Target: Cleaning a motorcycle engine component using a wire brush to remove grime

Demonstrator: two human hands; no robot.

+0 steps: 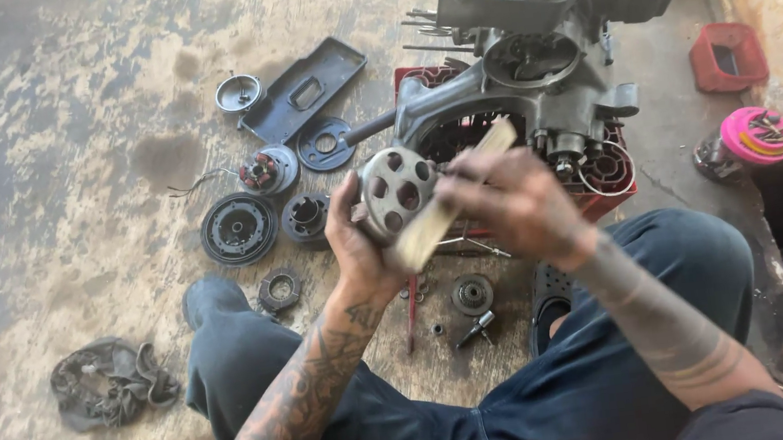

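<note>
My left hand [356,249] grips a round grey metal drum with several holes [396,190], held up in front of me. My right hand [518,206] holds a pale flat wooden stick [431,225] that slants across the drum's right side and touches it. Behind both hands a dark engine block [529,47] rests on a red crate [605,196]. My legs in dark trousers are folded on the floor below.
Engine parts lie on the stained floor to the left: a black cover plate [303,88], a stator [263,171], a black pulley [237,230], rings and small gears. A grey rag [105,380] lies far left. A red box [729,56] and a pink tray of screws [757,134] stand at right.
</note>
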